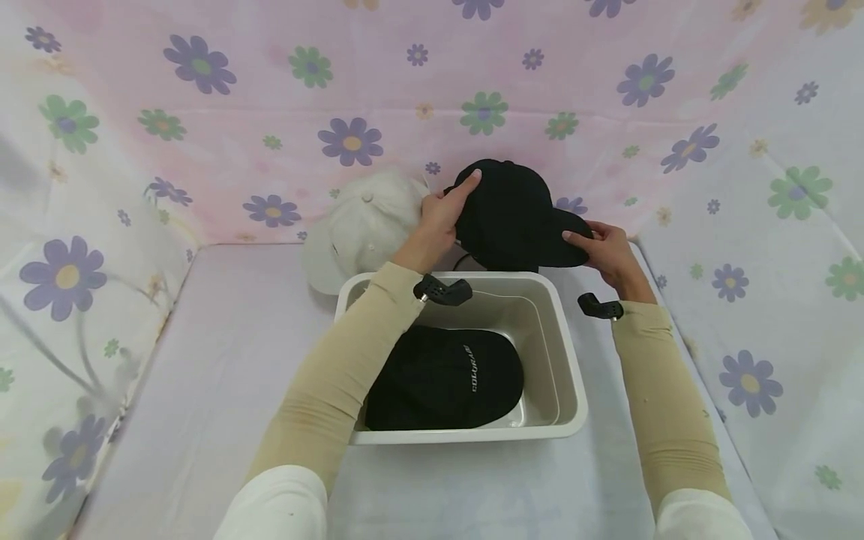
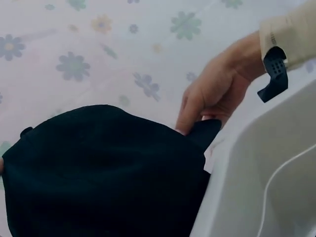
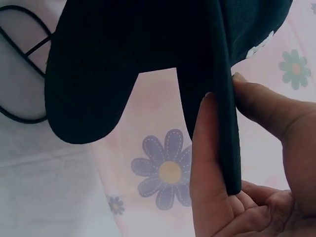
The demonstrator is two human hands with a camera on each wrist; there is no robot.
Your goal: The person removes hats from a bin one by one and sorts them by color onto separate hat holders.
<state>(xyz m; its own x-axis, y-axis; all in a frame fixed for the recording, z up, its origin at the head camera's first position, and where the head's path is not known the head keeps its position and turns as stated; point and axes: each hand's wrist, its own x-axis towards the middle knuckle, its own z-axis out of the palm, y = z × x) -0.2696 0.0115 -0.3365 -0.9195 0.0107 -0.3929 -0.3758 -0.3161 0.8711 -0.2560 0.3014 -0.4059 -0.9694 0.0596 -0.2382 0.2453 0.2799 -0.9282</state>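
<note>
A black baseball cap (image 1: 502,214) is held up behind the bin, its brim pointing right. My left hand (image 1: 442,221) grips the cap's left edge, thumb on the outside of the crown. The right hand (image 1: 610,255) pinches the brim between thumb and fingers, as the right wrist view shows closely. White stitching marks the crown's front there. Behind it another dark rounded flap (image 3: 89,103) hangs beside a black wire frame (image 3: 24,54); whether it belongs to a second cap I cannot tell. In the left wrist view the cap (image 2: 103,173) hides most of the left hand.
A pale plastic bin (image 1: 574,405) stands in front of the hands, with another black cap (image 1: 452,382) with white lettering lying inside. Left of the held cap is a white cap (image 1: 371,217), close to the back wall. Flowered cloth (image 1: 263,112) covers the surrounding walls.
</note>
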